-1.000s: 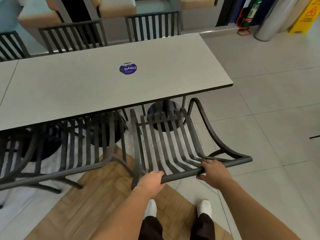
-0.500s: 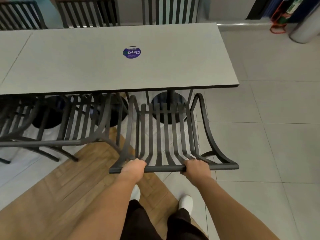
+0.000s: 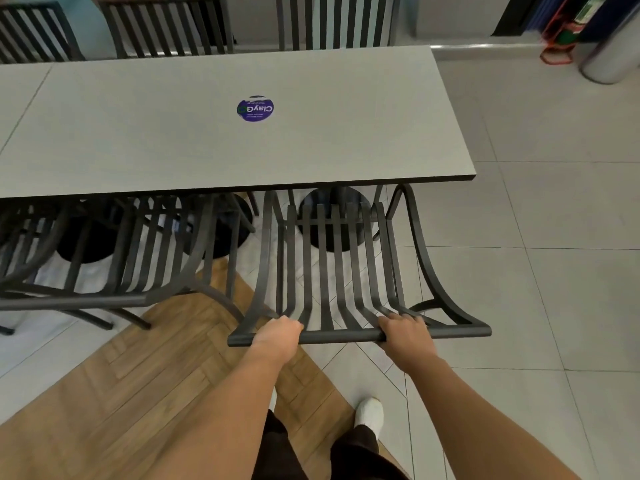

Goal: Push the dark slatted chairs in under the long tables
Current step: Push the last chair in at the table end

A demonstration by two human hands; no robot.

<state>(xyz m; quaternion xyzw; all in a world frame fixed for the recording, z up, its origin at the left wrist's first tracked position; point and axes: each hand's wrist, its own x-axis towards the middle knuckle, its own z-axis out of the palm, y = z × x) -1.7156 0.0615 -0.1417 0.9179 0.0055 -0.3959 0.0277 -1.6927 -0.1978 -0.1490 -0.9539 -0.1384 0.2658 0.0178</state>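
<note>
Since a moment ago, my dark slatted chair has slid squarely under the long table, seat front beneath its near edge. Left hand and right hand grip its top rail; I'd push evenly, clear of the neighbouring chair.

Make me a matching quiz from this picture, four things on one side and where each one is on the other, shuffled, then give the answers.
Things:
1. round purple sticker
2. left hand
3. white shoe
4. red stand

Places:
A. on the floor at the far right, beyond the long table
B. on the table top
C. on the floor, below the right forearm
D. gripping the top rail of the dark slatted chair, left of the right hand

Pairs: 1-B, 2-D, 3-C, 4-A
</note>
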